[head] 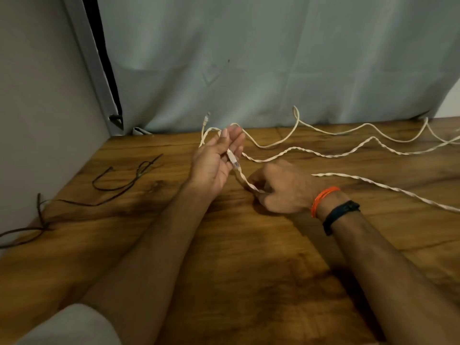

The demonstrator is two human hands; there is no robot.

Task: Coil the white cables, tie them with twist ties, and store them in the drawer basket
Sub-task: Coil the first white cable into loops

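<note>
White cables (331, 155) lie in long waves across the wooden table (249, 270), trailing off to the right edge. My left hand (216, 160) is raised palm up, fingers fairly straight, with a cable's plug end (233, 161) lying across its fingers and a loop (211, 130) passing behind them. My right hand (281, 188) rests knuckles up on the table and pinches the same twisted cable (246, 181) just below the plug. Another plug (206, 118) sticks up behind my left hand. No drawer basket is in view.
Thin dark twist ties (119, 183) lie loose on the table's left side, near a grey wall (37, 120). A pale curtain (273, 58) hangs along the table's back edge. My right wrist wears an orange thread and a black band (336, 212).
</note>
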